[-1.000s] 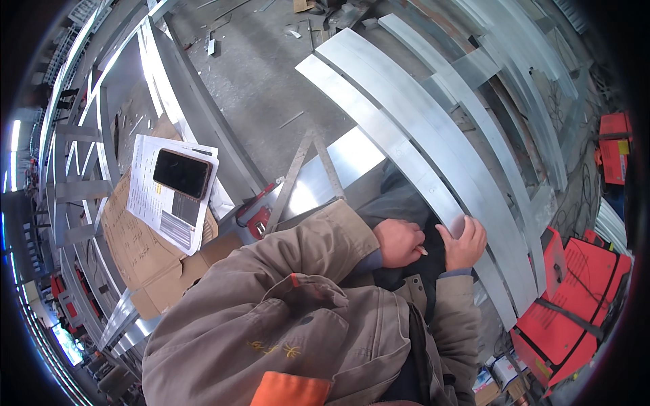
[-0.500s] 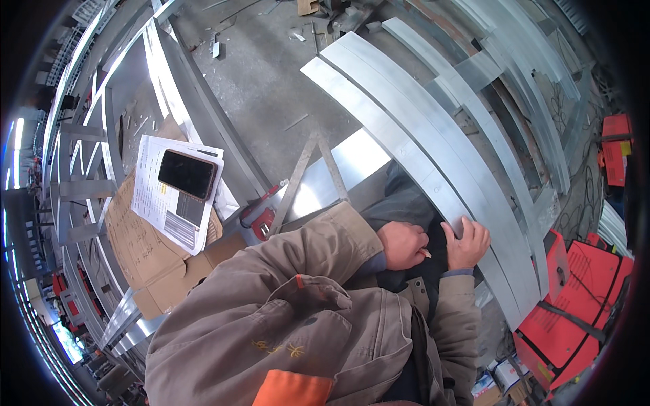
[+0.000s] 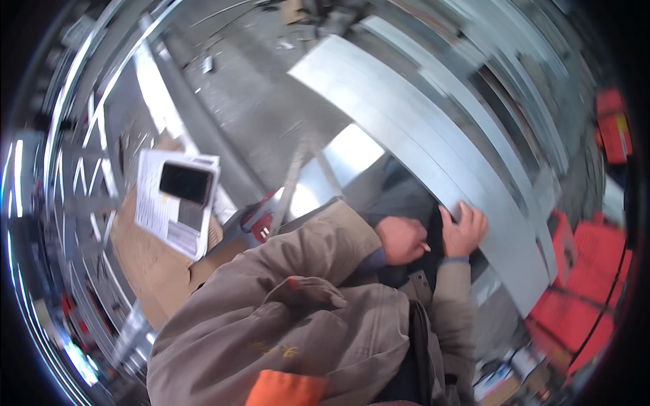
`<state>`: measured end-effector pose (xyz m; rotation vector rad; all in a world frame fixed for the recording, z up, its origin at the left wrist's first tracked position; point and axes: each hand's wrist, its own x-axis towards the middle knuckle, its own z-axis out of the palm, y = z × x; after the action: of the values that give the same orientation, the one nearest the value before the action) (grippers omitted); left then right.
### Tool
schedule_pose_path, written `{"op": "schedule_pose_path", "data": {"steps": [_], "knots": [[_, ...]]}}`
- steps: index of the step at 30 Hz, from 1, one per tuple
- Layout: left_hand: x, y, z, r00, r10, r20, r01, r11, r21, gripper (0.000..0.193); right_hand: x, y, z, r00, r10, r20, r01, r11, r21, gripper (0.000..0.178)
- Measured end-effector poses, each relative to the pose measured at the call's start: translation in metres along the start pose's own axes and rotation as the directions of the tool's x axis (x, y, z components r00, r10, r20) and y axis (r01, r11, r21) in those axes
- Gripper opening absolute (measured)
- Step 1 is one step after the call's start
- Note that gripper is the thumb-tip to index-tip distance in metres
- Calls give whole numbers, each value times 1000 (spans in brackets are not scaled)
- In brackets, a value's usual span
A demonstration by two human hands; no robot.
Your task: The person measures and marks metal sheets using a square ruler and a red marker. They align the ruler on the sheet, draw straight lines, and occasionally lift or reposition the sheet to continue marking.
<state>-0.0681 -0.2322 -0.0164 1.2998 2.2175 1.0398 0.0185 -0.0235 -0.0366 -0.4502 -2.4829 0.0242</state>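
My left hand (image 3: pixel 402 241) is closed, and a small pale stick (image 3: pixel 425 247) pokes out between its fingers. Its kind is too small to tell. Beside it, my right hand (image 3: pixel 464 230) has its thumb and fingers on the near edge of a long silvery metal strip (image 3: pixel 399 139). A second metal strip (image 3: pixel 423 111) lies along its far side, with only a thin seam showing between them. Left of the hands, a metal set square (image 3: pixel 295 177) rests on a shiny metal beam (image 3: pixel 355 150), and a red tape measure (image 3: pixel 260 227) sits beside it.
At left, printed papers (image 3: pixel 152 203) with a black phone (image 3: pixel 185 182) lie on cardboard (image 3: pixel 152 277). More metal strips (image 3: pixel 467 101) stretch beyond the long ones. Red cases (image 3: pixel 589 271) stand at the right. A metal frame (image 3: pixel 152 88) rises at the far left.
The two long strips, staggered with a visible gap before, now lie close together with their far ends nearly level. My right hand stays on the near edge. The view has turned slightly and blurred.
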Motion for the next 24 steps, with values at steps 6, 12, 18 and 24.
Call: {"op": "schedule_pose_path", "data": {"steps": [6,12,18,24], "knots": [[-5,-2,-6,995,96,-12,-95,995,38,15,14,-13,-15,980,125,156,-157,965,212,54],[17,18,11,985,144,92,-153,983,101,12,-33,24,-60,894,427,-136,-373,877,303,40],[22,3,15,968,-252,18,251,955,-159,26,-62,68,-79,642,684,-346,-550,725,414,21],[66,-2,-29,628,-771,107,708,509,-489,49,-86,88,-77,379,868,-320,-575,492,654,14]]}}
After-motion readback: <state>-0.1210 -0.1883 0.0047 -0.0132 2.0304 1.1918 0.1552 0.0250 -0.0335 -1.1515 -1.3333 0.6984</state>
